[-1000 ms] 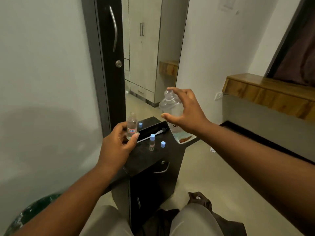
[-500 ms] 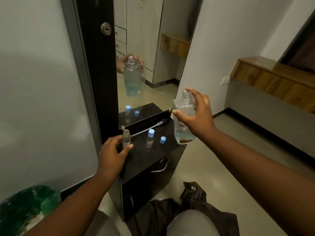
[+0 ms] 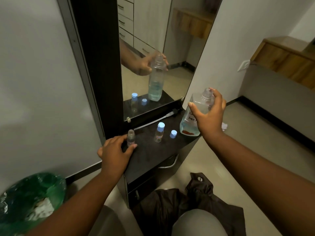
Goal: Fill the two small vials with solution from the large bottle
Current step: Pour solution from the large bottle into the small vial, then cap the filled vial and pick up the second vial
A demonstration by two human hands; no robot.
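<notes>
My right hand (image 3: 208, 114) grips the large clear bottle (image 3: 190, 123) by its shoulder; the bottle is uncapped, holds a little bluish liquid, and its base is at the right end of the black cabinet top (image 3: 150, 150). My left hand (image 3: 114, 152) holds an uncapped small vial (image 3: 131, 137) upright on the cabinet's left end. A second small vial (image 3: 159, 132) with a blue cap stands in the middle. A loose blue cap (image 3: 173, 134) lies just right of it.
A tall mirror (image 3: 153, 48) behind the cabinet reflects the bottle, vial and cap. A thin white stick (image 3: 163, 117) lies along the mirror's base. A green-lined bin (image 3: 29, 201) sits on the floor at left, a dark bag (image 3: 196, 198) below the cabinet.
My left hand lowered the open vial to the cabinet top. My right hand brought the large bottle down and upright onto the right end. The camera tilted downward.
</notes>
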